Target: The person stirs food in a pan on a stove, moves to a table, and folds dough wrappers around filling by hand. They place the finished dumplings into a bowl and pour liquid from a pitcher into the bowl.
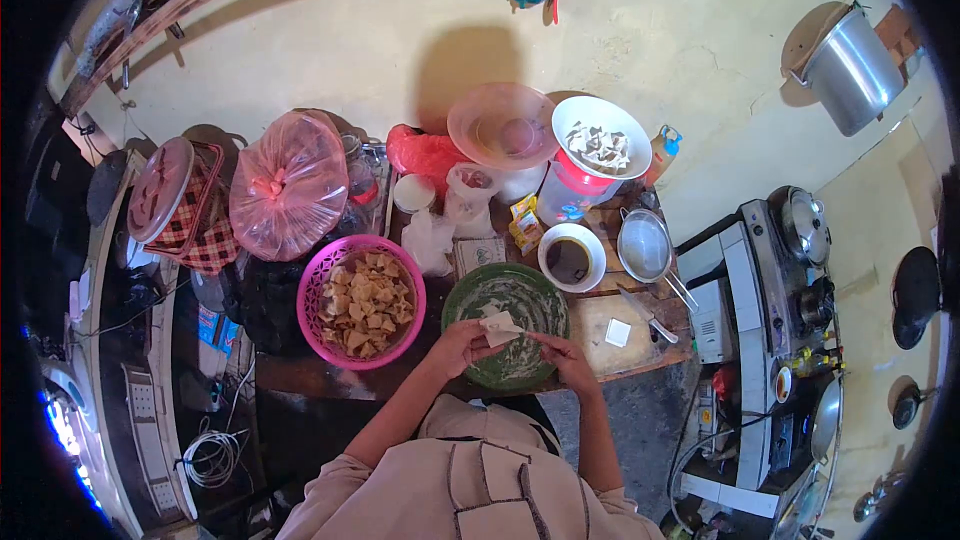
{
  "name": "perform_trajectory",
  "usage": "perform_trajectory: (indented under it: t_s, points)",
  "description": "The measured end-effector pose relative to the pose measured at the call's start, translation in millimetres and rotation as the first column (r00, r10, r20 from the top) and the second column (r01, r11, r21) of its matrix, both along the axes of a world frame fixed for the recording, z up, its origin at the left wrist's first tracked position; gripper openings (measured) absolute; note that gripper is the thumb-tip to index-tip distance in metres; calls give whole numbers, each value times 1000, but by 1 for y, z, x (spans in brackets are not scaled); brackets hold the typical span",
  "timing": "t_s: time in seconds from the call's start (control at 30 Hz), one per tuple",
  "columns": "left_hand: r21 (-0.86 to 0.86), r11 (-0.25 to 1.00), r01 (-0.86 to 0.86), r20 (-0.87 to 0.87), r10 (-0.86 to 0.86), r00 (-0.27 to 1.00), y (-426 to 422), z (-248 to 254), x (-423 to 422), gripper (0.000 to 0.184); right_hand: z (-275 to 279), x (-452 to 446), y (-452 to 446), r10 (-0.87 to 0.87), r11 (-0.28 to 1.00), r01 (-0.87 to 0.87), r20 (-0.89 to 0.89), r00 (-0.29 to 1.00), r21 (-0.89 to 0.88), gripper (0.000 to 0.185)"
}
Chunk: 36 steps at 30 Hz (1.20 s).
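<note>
Your left hand (462,346) pinches a pale wrapper (503,327) over the green bowl (461,300), smeared with white paste; your right hand (568,359) is apart from it, and whether its fingertips grip the wrapper's edge, I can't quite tell. That piece looks unfinished. Pale pieces seem done in the white bowl (592,110); brown ones heap the pink basket (309,325); a white square (618,332) lies unused.

A head-worn camera (very wide-angled) looks forward and down over the nearby table (285,376) to the wall (350,50).
</note>
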<state>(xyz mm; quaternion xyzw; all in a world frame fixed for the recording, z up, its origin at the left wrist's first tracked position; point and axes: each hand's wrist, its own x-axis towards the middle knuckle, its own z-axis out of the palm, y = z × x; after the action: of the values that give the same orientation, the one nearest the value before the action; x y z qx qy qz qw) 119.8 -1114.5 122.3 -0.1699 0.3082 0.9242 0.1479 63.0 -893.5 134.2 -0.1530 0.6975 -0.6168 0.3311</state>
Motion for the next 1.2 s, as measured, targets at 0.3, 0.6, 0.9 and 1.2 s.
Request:
perform_trajectory:
  t_s: [0.3,0.6,0.9,1.2]
  points:
    - [157,986,-59,76,47,996,3,-11,0,29,-10,3,4,-41,998,46,-122,992,38,30]
    - [47,990,-132,44,130,991,4,-14,1,30,-21,6,9,-52,997,63,-266,963,36,31]
    - [42,968,-246,106,241,965,7,-28,-2,29,9,11,8,-40,954,169,-456,889,247,27]
    - [-815,464,-348,-311,158,937,28,-35,-9,29,25,22,-9,-41,911,270,-583,811,312,28]
